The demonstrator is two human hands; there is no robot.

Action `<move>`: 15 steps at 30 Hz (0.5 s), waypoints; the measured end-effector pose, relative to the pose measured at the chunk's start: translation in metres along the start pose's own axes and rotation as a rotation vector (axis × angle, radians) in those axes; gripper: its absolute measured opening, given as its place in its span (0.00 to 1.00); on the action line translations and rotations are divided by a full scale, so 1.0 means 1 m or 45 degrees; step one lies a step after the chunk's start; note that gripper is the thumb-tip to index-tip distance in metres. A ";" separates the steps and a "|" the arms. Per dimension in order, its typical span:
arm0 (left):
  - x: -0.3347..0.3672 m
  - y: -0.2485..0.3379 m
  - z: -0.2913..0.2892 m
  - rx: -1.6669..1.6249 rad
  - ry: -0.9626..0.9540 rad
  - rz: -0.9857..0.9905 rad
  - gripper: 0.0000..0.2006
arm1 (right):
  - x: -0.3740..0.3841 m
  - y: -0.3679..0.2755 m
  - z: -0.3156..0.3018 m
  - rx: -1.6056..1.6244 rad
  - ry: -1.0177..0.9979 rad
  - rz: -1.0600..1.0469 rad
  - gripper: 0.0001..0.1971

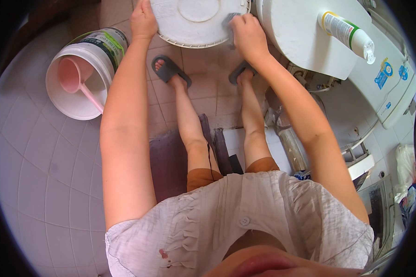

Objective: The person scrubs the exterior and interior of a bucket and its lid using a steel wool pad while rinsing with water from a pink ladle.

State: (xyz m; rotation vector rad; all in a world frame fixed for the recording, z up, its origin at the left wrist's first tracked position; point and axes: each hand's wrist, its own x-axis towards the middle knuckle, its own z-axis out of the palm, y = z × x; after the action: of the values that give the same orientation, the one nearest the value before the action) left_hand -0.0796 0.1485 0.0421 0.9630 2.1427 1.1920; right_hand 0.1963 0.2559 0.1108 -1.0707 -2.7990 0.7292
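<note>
A round white bucket lid (178,27) with a ribbed rim is held up in front of me, partly cut off by the top edge of the picture. My left hand (143,21) is closed on its left rim. At the lid's right side, my right hand (250,37) grips a grey piece that looks like a cloth (228,27) and presses it on the lid near the rim. The fingertips of this hand are partly hidden.
On my left stands a white bucket (55,99) with a pink dipper (71,76) inside. To the right, a white bottle (346,32) lies on a closed toilet lid (293,32). Behind it is the toilet tank (383,97). A brownish low stool or mat (168,157) is beneath me.
</note>
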 end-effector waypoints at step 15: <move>-0.037 0.014 0.034 -0.048 0.223 -0.223 0.22 | 0.125 -0.090 0.061 0.076 0.373 -0.300 0.14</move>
State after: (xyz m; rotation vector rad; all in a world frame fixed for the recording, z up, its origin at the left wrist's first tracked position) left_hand -0.0281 0.1423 0.0404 0.6599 2.2780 1.2646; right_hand 0.0324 0.2530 0.0829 -0.7506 -2.5746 0.5734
